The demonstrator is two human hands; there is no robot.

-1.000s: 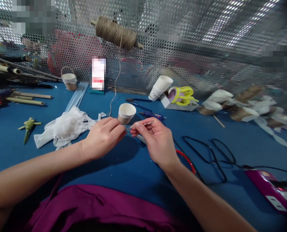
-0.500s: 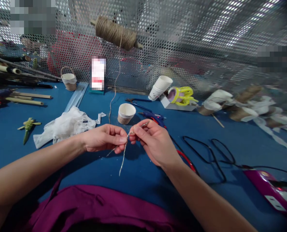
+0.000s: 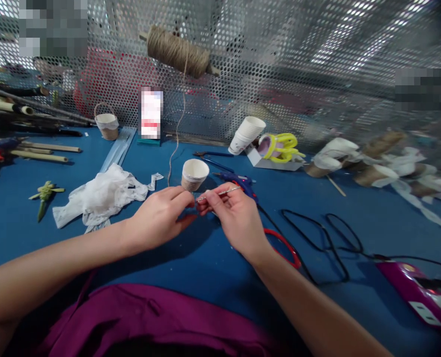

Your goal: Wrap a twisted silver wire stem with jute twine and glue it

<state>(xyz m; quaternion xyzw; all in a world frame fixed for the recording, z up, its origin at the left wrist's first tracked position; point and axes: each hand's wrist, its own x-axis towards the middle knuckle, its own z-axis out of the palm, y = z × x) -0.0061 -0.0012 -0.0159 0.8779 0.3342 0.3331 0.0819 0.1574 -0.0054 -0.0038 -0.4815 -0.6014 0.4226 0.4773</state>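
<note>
My right hand (image 3: pixel 237 218) pinches a thin twisted silvery cord (image 3: pixel 228 191) between thumb and fingers. One stretch of the cord lies across the fingers, and its other end reaches toward my left hand (image 3: pixel 164 215). That hand is turned back-up, its thumb and index finger apart close to the right fingertips. Whether it touches the cord is hard to make out. Just beyond both hands stands a small white paper cup (image 3: pixel 195 171) with brown twine around its lower part.
A glue gun (image 3: pixel 239 181) lies right of the cup, its black cable (image 3: pixel 317 228) running to a purple power strip (image 3: pixel 410 292). White lace (image 3: pixel 103 196) is heaped at left. Behind are a twine spool (image 3: pixel 178 52), a small handled basket (image 3: pixel 107 126), stacked cups (image 3: pixel 246 135) and pliers (image 3: pixel 213 154).
My left hand has rolled over, back now up, and its finger and thumb have parted. The hanging cord ends no longer show below the hands. The right hand keeps its pinch.
</note>
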